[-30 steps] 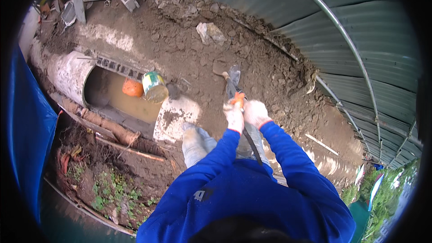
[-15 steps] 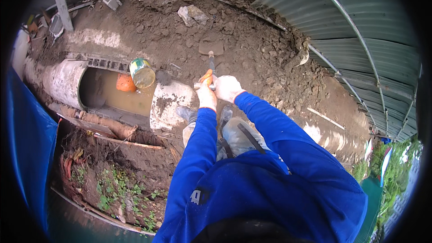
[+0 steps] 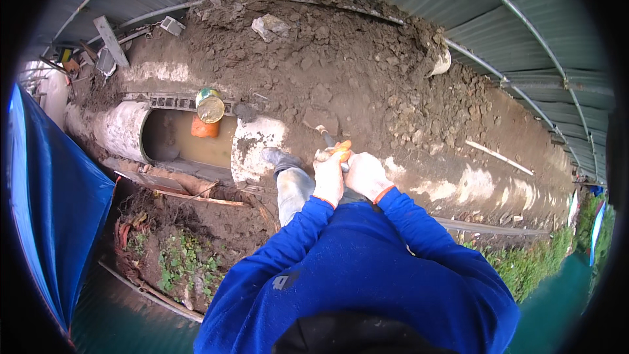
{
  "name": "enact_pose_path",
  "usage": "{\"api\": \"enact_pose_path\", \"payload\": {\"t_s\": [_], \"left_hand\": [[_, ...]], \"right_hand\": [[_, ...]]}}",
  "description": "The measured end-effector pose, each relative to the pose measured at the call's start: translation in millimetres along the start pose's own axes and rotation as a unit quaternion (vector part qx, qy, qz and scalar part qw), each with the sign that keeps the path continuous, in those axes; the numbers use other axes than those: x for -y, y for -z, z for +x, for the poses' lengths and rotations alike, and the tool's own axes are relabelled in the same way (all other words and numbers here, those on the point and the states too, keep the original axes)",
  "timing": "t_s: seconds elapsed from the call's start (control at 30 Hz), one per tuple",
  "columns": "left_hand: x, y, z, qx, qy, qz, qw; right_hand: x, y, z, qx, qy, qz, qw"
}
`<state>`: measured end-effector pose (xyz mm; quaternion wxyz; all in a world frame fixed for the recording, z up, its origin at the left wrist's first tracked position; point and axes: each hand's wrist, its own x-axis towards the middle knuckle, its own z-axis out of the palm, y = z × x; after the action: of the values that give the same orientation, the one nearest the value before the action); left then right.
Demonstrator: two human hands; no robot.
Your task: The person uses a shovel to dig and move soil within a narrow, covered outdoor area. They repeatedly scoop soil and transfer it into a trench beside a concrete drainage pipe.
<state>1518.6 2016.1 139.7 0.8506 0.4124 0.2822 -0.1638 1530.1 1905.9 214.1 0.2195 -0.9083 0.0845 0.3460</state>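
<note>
Both hands wear pale gloves with orange cuffs and grip the orange handle [image 3: 341, 149] of a shovel. My left hand [image 3: 328, 177] and my right hand [image 3: 364, 175] sit side by side on it, just above my muddy boot [image 3: 278, 158]. The shovel's shaft [image 3: 325, 135] runs up and left into the heap of brown clods [image 3: 341, 72]; its blade is buried or hidden in the soil. My blue sleeves come up from the lower edge.
A concrete channel [image 3: 121, 128] holds brown water with an orange bucket [image 3: 204, 127] and a round tin [image 3: 209, 105] at its edge. Corrugated metal fencing [image 3: 498, 19] curves behind the soil. A blue tarp [image 3: 52, 210] hangs at left. Weeds and planks lie below.
The view has swung and the shovel has been pulled back toward me; its blade, seen lying on the soil before, is now sunk in the clods. Both hands stay on the handle.
</note>
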Motion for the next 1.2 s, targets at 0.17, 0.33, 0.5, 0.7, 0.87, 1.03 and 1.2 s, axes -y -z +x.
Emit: {"api": "enact_pose_path", "payload": {"t_s": [0.17,0.33,0.5,0.7,0.87,1.03,1.2], "left_hand": [[11.8,3.2,-23.0,0.028,0.067,0.012,0.997],[-2.0,-8.0,-53.2,0.054,0.027,0.02,0.998],[0.9,-25.5,13.1,-0.002,0.087,0.017,0.996],[-1.2,-3.0,5.4,0.019,0.089,0.032,0.995],[0.3,23.1,4.9,0.013,0.124,0.001,0.992],[-26.1,37.0,55.5,-0.006,0.24,-0.006,0.971],[-60.4,5.4,37.7,0.068,0.137,-0.028,0.988]], "right_hand": [[-11.7,-2.0,-33.3,-0.015,-0.003,-0.031,0.999],[-12.4,7.8,-59.1,-0.006,0.016,0.001,1.0],[-7.8,23.3,0.2,-0.045,0.013,-0.006,0.999],[5.3,8.3,-5.0,-0.022,0.001,0.002,1.0],[15.2,-17.7,0.3,-0.009,-0.026,-0.04,0.999],[45.5,-17.9,28.1,-0.037,-0.054,-0.025,0.998],[63.1,22.4,14.8,-0.09,-0.026,-0.046,0.995]]}}
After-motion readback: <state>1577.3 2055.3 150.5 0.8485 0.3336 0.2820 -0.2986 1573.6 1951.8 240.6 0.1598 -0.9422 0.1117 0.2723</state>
